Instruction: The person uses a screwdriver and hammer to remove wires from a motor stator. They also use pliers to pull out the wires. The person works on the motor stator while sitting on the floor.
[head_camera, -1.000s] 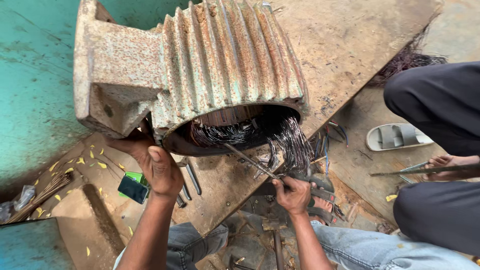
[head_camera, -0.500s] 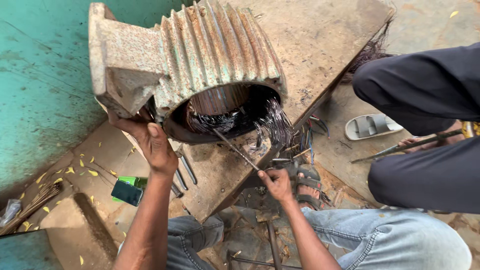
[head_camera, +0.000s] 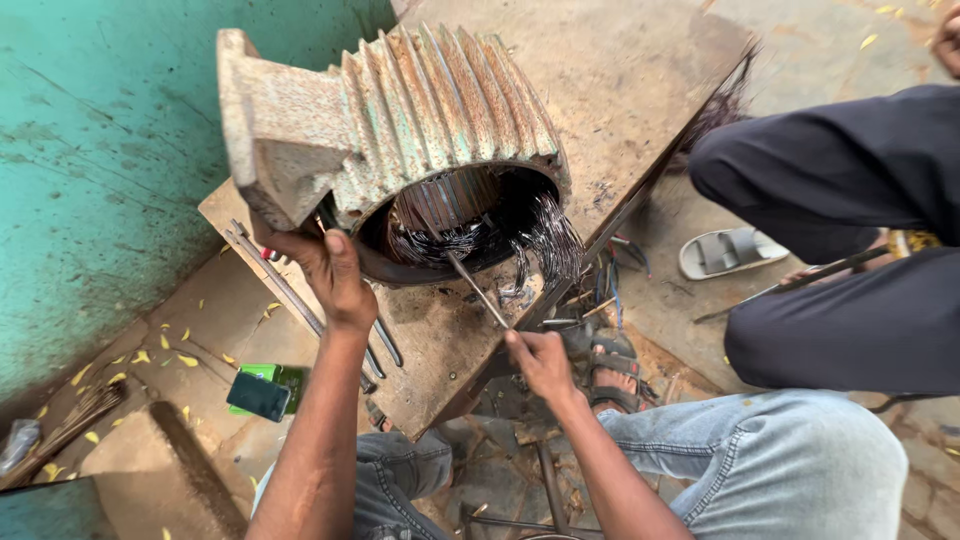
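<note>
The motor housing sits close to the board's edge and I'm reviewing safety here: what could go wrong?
The rod in the right hand could slip off the dark windings and jab the left hand, which braces the motor housing at its rim. The loose wire ends may scratch fingers. The ribbed housing could roll toward the sandalled foot below the board.

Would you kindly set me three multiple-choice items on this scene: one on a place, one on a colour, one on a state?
1. Where does the left hand rest?
A. on the motor housing's rim
B. on the sandal
C. on the wall

2. What colour is the wall?
A. white
B. teal green
C. red

3. What is in the right hand?
A. nothing
B. a thin metal rod
C. a phone

Answers: 1 A, its fingers lie against the rim; 2 B, worn teal paint; 3 B, its grip is closed on the rod, whose tip reaches the windings.
</note>
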